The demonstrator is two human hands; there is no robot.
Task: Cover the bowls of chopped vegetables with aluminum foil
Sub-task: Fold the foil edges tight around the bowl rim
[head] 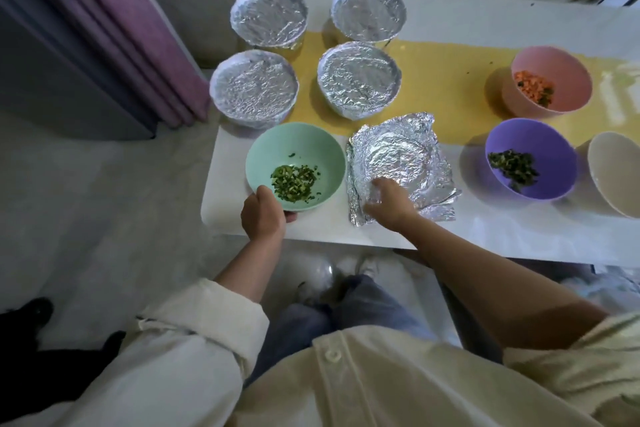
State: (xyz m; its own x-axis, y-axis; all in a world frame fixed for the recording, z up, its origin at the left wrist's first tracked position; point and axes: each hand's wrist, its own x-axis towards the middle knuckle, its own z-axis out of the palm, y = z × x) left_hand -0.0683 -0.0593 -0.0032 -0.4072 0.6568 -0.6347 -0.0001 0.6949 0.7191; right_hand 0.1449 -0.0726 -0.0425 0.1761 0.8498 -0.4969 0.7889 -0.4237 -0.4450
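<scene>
White desk (485, 229) with a yellow runner (450, 80) down the middle. Four foil-covered bowls (359, 84) sat in a two-by-two block at the far left, wrapped tight over the rims. Three bowls were uncovered: green bowl (311, 146) at the near edge with chopped greens, purple bowl (554, 156) with dark greens, pink bowl (568, 73) with diced carrot. A cream bowl (609, 163) was cut off at the right edge; contents not visible.

Loose foil sheet (408, 149) lay flat just right of the green bowl, crinkled, with a round dent pressed in and folded edges.

Left hand (264, 215) gripped the green bowl's near rim, fingers curled under. Right hand (389, 199) rested on the sheet's near edge, fingers bent; blurred, can't tell if it had pinched the foil.

Risks, my read: the sheet is creased, so lifting by one edge could tear it. The green bowl sits close to the desk edge; a hard tug could slide it off.
</scene>
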